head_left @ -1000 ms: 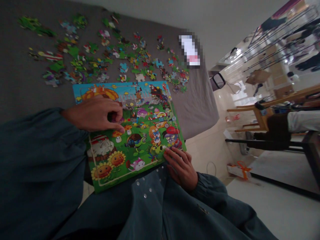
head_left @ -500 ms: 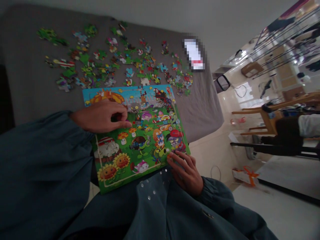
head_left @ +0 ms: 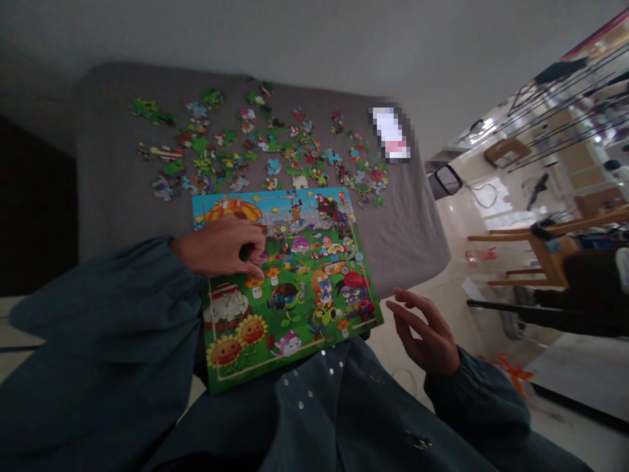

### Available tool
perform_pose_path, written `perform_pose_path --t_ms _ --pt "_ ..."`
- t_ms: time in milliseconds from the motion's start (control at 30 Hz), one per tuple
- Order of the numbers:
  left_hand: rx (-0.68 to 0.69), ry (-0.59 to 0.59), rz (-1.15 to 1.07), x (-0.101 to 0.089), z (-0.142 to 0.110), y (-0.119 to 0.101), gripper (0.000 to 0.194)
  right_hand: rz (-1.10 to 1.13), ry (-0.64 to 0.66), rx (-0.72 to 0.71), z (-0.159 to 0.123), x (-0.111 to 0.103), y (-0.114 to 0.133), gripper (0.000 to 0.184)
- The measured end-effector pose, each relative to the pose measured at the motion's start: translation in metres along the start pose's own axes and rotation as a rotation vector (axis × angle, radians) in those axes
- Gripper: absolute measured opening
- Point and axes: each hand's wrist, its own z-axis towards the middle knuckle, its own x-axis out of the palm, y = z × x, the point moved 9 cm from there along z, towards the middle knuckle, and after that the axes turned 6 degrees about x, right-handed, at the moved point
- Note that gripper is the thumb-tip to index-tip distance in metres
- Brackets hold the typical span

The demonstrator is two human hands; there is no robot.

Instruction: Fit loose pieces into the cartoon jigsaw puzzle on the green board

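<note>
In the head view, with 12 o'clock at the top and the puzzle board (head_left: 295, 288) as the middle of the dial, the board lies just in front of the person's dark jacket (head_left: 334, 400), its far edge over a grey cloth-covered surface (head_left: 398, 226). Its picture shows a pumpkin (head_left: 230, 210) toward 11 o'clock, a figure in a red cap (head_left: 354, 292) at 3, a pink-hooded animal (head_left: 287, 343) at 6 and two sunflowers (head_left: 240, 339) near 8. The left hand (head_left: 221, 248) comes in from 9 o'clock and lies over the board at about 10, its grip bent into a loop, thumb and forefinger curled toward each other; whether they pinch a piece I cannot tell. The right hand (head_left: 427, 334) is off the board, just beside its edge between 3 and 4 o'clock, its grip loosely spread with nothing seen in it. Loose puzzle pieces (head_left: 272, 166) are scattered over the surface from 10 to 1 o'clock, many touching or overlapping. Near 1 o'clock, beyond them, lies a phone (head_left: 390, 133), blurred into blocks. Well apart, over the pale floor, are a cardboard box (head_left: 506, 152) at 2 o'clock and an orange ribbon (head_left: 515, 372) past 3
</note>
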Motion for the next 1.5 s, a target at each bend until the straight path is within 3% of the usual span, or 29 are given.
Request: perform_pose_path --t_ms 300,433,533,667,833,933,1000,1100,1267,1500 --pt "0.059 -0.078 -0.078 0.000 -0.006 0.005 0.048 -0.048 -0.057 -0.049 0.018 -0.014 -0.014 0.075" --pt "0.068 -0.103 -0.103 -0.002 -0.007 0.004 0.050 -0.066 -0.071 -0.079 0.051 -0.017 -0.028 0.063" --pt "0.038 -0.112 -0.119 -0.004 -0.008 0.006 0.049 -0.052 -0.022 -0.141 0.088 -0.006 -0.040 0.051" --pt "0.030 -0.085 -0.151 -0.004 -0.008 0.006 0.048 0.034 0.041 -0.170 0.154 0.020 -0.062 0.037" --pt "0.036 -0.028 -0.224 -0.004 -0.007 0.006 0.045 0.123 0.215 -0.156 0.246 0.087 -0.077 0.031" --pt "0.020 -0.022 -0.290 -0.004 -0.007 0.009 0.045 0.117 0.308 -0.209 0.284 0.128 -0.072 0.030" --pt "-0.002 -0.027 -0.322 -0.005 -0.007 0.011 0.046 0.104 0.262 -0.203 0.299 0.142 -0.075 0.030" --pt "-0.025 -0.044 -0.336 -0.007 -0.009 0.013 0.047 0.089 0.142 -0.131 0.304 0.147 -0.092 0.031" --pt "-0.103 -0.020 -0.386 -0.007 -0.012 0.020 0.048 0.054 0.062 -0.098 0.292 0.149 -0.111 0.031" --pt "-0.165 -0.048 -0.406 -0.007 -0.015 0.028 0.048 0.017 0.106 -0.084 0.287 0.153 -0.107 0.032"
